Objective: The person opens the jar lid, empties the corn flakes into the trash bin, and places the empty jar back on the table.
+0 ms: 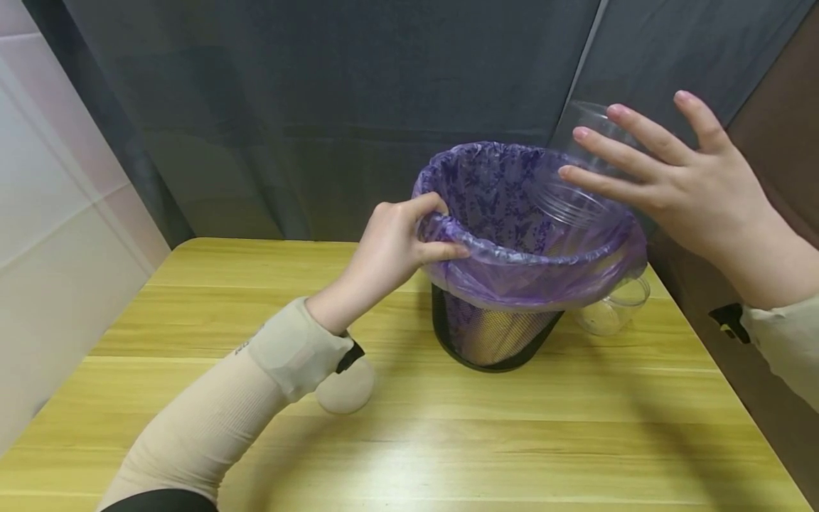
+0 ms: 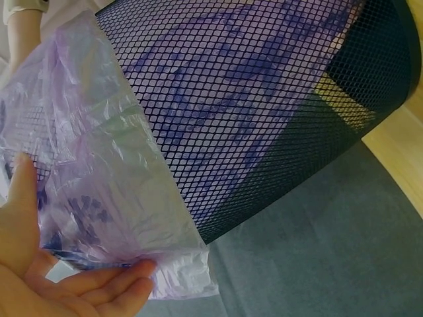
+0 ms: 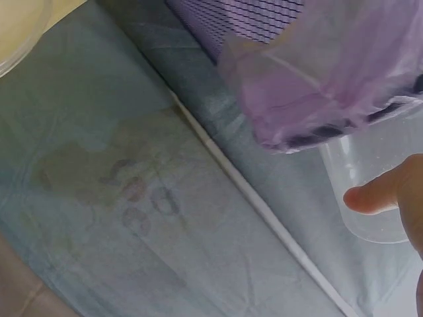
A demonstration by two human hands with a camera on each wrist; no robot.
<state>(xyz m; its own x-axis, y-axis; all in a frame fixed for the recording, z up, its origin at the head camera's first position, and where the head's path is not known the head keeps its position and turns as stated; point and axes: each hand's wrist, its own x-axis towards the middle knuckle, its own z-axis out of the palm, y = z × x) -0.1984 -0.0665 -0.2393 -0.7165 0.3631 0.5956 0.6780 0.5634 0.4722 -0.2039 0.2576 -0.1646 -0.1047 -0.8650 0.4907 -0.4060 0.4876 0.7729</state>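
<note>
A black mesh trash bin (image 1: 493,334) stands tilted on the table, lined with a purple trash bag (image 1: 544,281) folded over its rim. My left hand (image 1: 403,231) grips the lined rim on the left, thumb outside and fingers inside; the left wrist view shows the bag (image 2: 125,191) between them. Above the bin's right side, my right hand (image 1: 672,171) has its fingers spread and straight. Just beyond those fingers is a clear plastic jar (image 1: 566,203), its threaded mouth down inside the bin's opening. In the right wrist view my thumb overlaps the jar (image 3: 363,228).
A second clear jar (image 1: 614,309) sits on the table behind the bin's right side. Near my left cuff lies a round whitish lid (image 1: 345,390). The wooden table (image 1: 512,441) ends at a grey curtain (image 1: 288,128) behind and a brown surface (image 1: 691,284) on the right.
</note>
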